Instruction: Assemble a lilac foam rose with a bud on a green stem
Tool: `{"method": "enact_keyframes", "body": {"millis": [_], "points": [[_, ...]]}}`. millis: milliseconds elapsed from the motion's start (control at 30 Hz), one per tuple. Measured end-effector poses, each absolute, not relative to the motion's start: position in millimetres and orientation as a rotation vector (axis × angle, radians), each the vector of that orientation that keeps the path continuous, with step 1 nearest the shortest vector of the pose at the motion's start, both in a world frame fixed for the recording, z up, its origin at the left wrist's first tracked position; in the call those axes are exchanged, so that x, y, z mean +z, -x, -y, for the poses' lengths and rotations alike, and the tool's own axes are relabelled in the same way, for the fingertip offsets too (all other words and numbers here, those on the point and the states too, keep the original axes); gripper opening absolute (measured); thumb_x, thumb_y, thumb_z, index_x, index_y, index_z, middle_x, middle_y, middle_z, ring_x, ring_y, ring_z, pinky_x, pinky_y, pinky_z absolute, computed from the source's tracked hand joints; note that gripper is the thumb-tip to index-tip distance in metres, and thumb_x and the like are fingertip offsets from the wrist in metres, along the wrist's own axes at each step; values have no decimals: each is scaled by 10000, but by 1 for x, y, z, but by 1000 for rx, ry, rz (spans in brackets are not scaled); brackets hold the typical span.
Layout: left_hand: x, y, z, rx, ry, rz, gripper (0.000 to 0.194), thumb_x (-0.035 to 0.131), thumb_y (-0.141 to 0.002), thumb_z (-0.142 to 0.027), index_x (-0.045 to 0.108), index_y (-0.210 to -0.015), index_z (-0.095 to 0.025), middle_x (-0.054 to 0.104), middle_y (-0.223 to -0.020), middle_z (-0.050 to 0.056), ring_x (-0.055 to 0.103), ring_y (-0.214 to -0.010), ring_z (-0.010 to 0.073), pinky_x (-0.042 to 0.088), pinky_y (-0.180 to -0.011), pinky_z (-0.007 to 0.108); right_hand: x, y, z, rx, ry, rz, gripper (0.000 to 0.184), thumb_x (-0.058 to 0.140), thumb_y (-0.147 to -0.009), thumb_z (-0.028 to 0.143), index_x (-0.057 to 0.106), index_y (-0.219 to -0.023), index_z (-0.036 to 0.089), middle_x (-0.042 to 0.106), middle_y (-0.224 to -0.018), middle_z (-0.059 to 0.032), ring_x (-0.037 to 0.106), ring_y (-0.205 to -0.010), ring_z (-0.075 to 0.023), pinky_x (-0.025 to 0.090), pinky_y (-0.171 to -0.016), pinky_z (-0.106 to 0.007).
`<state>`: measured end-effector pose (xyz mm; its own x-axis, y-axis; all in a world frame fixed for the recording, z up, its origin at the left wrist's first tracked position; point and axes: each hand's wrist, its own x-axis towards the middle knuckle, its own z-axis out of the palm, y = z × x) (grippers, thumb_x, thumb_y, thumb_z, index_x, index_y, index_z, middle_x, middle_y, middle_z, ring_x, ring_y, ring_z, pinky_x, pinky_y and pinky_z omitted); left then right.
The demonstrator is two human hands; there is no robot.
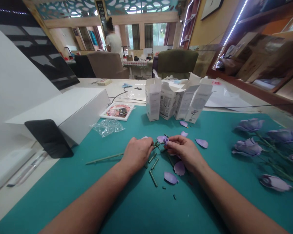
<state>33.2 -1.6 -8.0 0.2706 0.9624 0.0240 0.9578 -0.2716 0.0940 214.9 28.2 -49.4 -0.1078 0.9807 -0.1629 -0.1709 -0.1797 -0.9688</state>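
My left hand (138, 152) is closed around a green flower stem near the middle of the mat. A long thin green stem (104, 158) sticks out to the left from beneath that hand; whether it is the same stem is hidden. Facing it, my right hand (185, 150) pinches a small purple flower piece (166, 140) between thumb and fingertips, at the stem's end. Loose purple petals, such as one petal (171, 177) in front and another petal (201, 143) to the right, lie around the hands. Several short cut stem pieces (153, 178) lie between my forearms.
Purple roses (247, 148) on stems lie at the right of the green mat (127, 201). Opened white boxes (152, 100) stand behind my hands. Crumpled clear plastic (107, 127), a framed picture (117, 112) and a black phone (49, 139) are left. A person (114, 42) stands far back.
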Motion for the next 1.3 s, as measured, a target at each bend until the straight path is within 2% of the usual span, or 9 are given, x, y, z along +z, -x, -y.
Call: {"method": "enact_keyframes", "body": {"millis": [133, 267, 433, 767, 967, 1300], "points": [[-7, -34, 3, 78, -2459, -1881, 189, 453, -964, -268, 624, -959, -188, 719, -869, 64, 648, -814, 226, 387, -726, 331, -46, -212, -26, 1425, 1184, 1072, 378, 870, -526, 432, 706, -750, 176, 728, -676, -30, 661, -619, -139, 519, -598, -259], [-5, -37, 4, 64, -2428, -1891, 201, 445, -968, -267, 628, -953, -185, 724, -900, 76, 648, -822, 235, 382, -719, 335, -41, -211, -26, 1438, 1237, 1058, 381, 882, -469, 412, 719, -719, 174, 724, -654, -30, 642, -590, -135, 510, -594, -267], [-6, -38, 5, 46, -2420, -1894, 225, 428, -974, -267, 634, -964, -177, 723, -893, 90, 648, -831, 245, 392, -730, 343, -41, -210, -24, 1427, 1246, 1039, 369, 882, -466, 392, 721, -714, 172, 718, -646, -29, 623, -567, -133, 493, -582, -271], [-2, -42, 7, 58, -2395, -1900, 220, 425, -967, -256, 630, -964, -177, 721, -927, 102, 648, -830, 245, 408, -750, 354, -47, -209, -23, 1317, 1266, 1068, 342, 862, -502, 394, 745, -745, 182, 712, -639, -26, 613, -570, -147, 486, -581, -290], [-4, -41, 7, 91, -2379, -1947, 227, 424, -967, -283, 632, -971, -193, 721, -875, 80, 654, -840, 226, 419, -754, 329, -47, -205, -20, 1206, 1293, 1132, 338, 806, -588, 426, 767, -815, 178, 730, -723, -46, 625, -592, -165, 484, -579, -309], [-4, -42, 7, 103, -2391, -1925, 220, 421, -965, -266, 623, -954, -182, 726, -878, 86, 660, -852, 227, 425, -757, 330, -49, -201, -19, 1154, 1302, 1148, 326, 787, -606, 403, 782, -855, 193, 743, -759, -47, 631, -629, -181, 496, -617, -325]]}}
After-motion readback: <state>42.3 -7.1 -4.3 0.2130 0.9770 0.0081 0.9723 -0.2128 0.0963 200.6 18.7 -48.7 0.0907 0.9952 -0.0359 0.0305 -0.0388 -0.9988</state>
